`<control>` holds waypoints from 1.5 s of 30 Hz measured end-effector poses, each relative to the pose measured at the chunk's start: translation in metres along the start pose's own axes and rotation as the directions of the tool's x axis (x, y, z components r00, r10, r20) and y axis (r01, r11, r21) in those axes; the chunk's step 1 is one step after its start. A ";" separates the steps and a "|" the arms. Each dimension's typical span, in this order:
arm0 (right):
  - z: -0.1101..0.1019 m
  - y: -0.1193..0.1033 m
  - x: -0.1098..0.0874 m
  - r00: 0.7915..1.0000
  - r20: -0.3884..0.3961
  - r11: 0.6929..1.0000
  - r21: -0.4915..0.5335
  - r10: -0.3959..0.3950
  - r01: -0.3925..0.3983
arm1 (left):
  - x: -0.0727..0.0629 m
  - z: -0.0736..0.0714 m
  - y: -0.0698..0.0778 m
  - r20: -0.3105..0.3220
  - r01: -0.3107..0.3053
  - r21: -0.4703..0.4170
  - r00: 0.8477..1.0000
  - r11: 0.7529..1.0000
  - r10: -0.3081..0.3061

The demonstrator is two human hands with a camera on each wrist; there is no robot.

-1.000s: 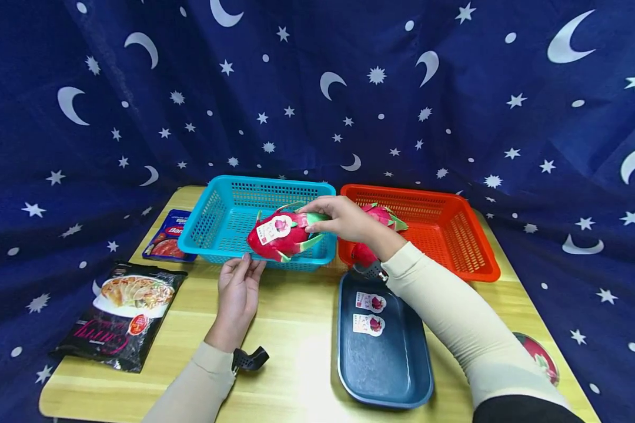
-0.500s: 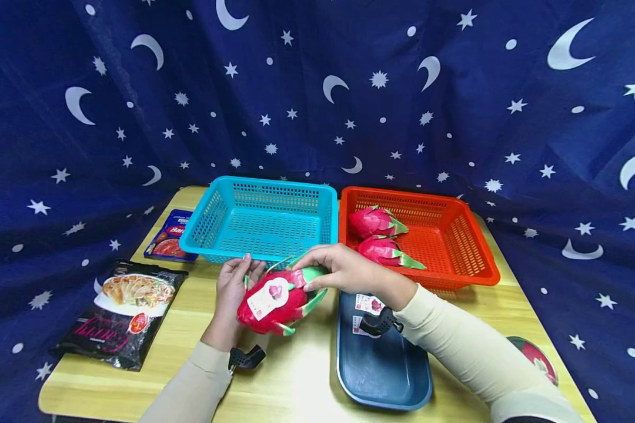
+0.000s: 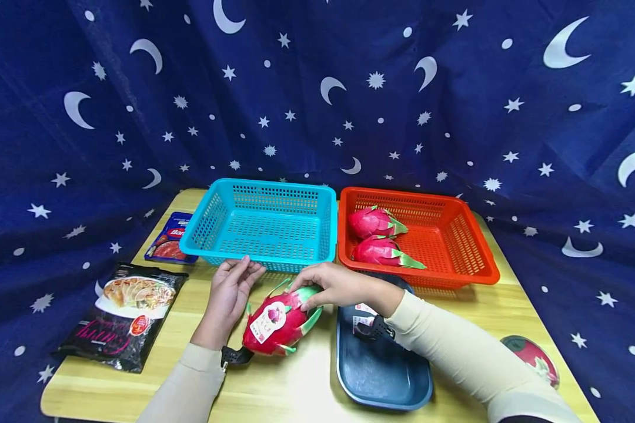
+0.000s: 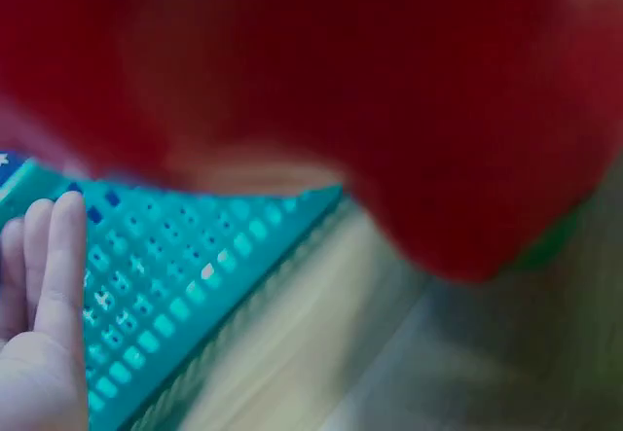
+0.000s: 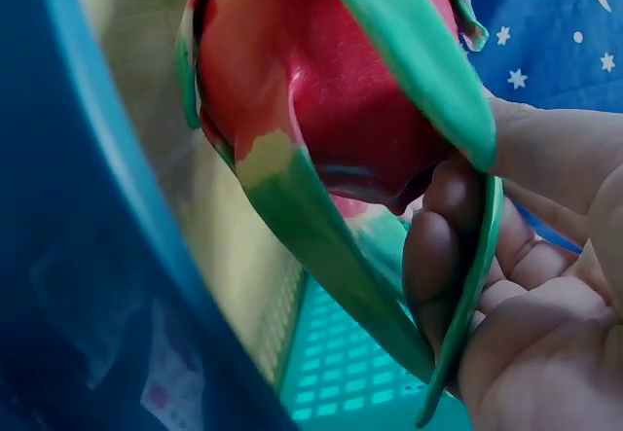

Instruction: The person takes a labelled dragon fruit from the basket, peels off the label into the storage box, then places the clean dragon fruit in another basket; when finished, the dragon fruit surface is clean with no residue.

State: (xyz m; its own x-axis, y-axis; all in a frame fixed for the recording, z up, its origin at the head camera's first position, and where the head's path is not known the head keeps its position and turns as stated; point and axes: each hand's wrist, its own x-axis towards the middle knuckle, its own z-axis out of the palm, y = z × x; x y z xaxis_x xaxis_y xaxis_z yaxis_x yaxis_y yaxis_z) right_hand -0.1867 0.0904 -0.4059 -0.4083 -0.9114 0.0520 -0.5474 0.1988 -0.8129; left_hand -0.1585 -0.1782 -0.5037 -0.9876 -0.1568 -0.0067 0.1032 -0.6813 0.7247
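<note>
My right hand (image 3: 341,286) grips a red dragon fruit (image 3: 292,328) by its green leafy end, low over the table in front of the turquoise basket (image 3: 275,235). A white label (image 3: 267,323) faces up on the fruit. In the right wrist view the fingers (image 5: 443,217) curl among the green leaves. My left hand (image 3: 231,296) is at the basket's front rim, just left of the fruit, with nothing held in it. The left wrist view shows its fingers (image 4: 63,266) straight beside the basket wall; the blurred red fruit covers much of that view.
Two dragon fruits (image 3: 383,251) lie in the red basket (image 3: 455,235). A dark blue tray (image 3: 383,376) with labels in it sits beneath my right forearm. At left are a black curry packet (image 3: 122,317) and a blue pouch (image 3: 169,241). A round tin (image 3: 531,358) stands far right.
My right hand has carried the dragon fruit from over the turquoise basket towards me and down, in front of it. The left hand has stayed at the basket rim.
</note>
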 end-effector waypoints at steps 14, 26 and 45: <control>0.001 0.019 0.002 0.999 -0.022 0.995 -0.095 0.040 -0.042 | -0.007 -0.023 0.022 0.475 -0.077 0.358 0.873 0.930 -0.110; 0.002 0.009 -0.003 0.995 -0.019 0.893 -0.439 0.101 -0.099 | -0.041 -0.006 -0.003 0.528 -0.226 0.715 0.795 0.662 -0.300; 0.011 -0.030 0.001 0.971 -0.222 0.994 -0.035 0.091 -0.101 | -0.040 -0.007 -0.002 0.636 -0.392 0.656 0.747 0.645 -0.193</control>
State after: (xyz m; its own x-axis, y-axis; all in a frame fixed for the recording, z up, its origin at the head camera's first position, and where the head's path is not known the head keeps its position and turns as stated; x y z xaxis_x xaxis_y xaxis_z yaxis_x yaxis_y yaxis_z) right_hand -0.1627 0.0791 -0.3876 -0.6082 -0.7867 0.1052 -0.5285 0.3025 -0.7932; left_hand -0.1186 -0.1753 -0.5100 -0.8332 0.4687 0.2935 0.3763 0.0916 0.9219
